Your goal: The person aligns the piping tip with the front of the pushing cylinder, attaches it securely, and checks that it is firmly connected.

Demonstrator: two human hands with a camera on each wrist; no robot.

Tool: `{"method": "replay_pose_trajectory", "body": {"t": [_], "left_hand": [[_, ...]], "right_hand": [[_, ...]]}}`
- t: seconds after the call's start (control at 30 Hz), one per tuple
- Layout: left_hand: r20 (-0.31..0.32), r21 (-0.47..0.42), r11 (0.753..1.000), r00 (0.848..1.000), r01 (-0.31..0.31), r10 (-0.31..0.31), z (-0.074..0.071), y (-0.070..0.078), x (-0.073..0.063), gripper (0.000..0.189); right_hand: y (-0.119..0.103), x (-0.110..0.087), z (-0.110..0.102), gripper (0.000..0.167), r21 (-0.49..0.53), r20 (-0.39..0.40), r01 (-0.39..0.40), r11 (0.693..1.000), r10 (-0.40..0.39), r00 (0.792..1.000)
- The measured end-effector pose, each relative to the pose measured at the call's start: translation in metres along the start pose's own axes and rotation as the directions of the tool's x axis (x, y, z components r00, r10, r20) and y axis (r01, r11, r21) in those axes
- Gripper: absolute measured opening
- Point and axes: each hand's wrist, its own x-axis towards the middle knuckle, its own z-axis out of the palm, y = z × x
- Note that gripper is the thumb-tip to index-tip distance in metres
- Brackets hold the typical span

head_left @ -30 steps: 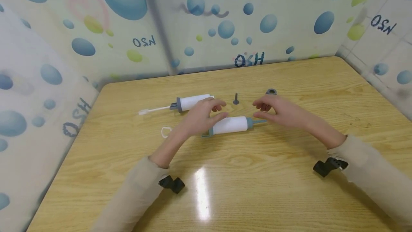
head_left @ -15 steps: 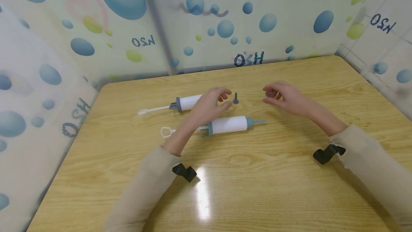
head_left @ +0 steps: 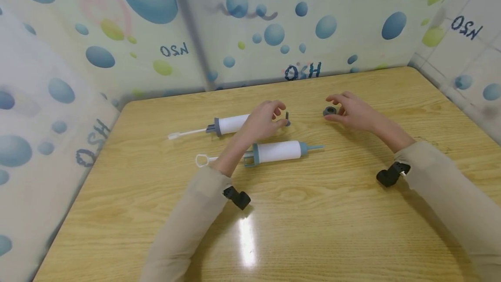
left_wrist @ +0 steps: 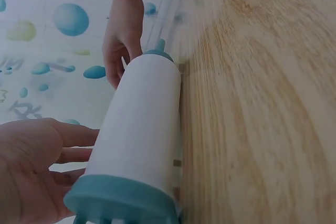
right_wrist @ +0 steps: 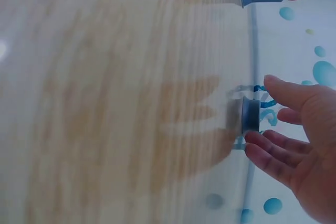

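My left hand (head_left: 266, 121) hovers with bent, parted fingers beside a small dark upright nozzle (head_left: 287, 119), which its fingertips partly hide. Contact there cannot be made out. Over a dark ring-shaped cap (head_left: 330, 111), my right hand (head_left: 354, 110) spreads thumb and fingers around it. In the right wrist view the cap (right_wrist: 251, 115) lies between thumb and fingertips, not visibly pinched. A white syringe with teal ends (head_left: 279, 151) lies in front of the left hand. Behind that hand lies a second white syringe (head_left: 234, 124) with grey-blue fittings, its right end hidden.
Both syringes have white plunger rods pointing left, the nearer one ending in a loop handle (head_left: 202, 160). The wooden table (head_left: 305, 229) meets a bubble-patterned wall (head_left: 274, 55) at the back. Black wrist cameras (head_left: 238, 197) sit at both sleeves.
Both hands have moved away from above the teal-ended syringe: the left to the far side, toward the nozzle, the right farther back and right to the cap. The objects lie where they were.
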Motion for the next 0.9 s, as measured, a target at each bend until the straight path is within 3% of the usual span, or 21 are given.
{"method": "replay_pose_trajectory", "body": {"t": [0.33, 0.9], "left_hand": [[0.047, -0.009, 0.999, 0.998, 0.036, -0.036, 0.005, -0.005, 0.017, 0.043], [0.052, 0.004, 0.999, 0.998, 0.041, -0.041, 0.015, -0.007, 0.036, 0.02]], "right_hand": [[0.003, 0.006, 0.0, 0.056, -0.007, 0.029, -0.025, 1.0, 0.025, 0.999], [0.012, 0.013, 0.005, 0.031, -0.058, 0.022, 0.055, 0.997, -0.054, 0.998]]}}
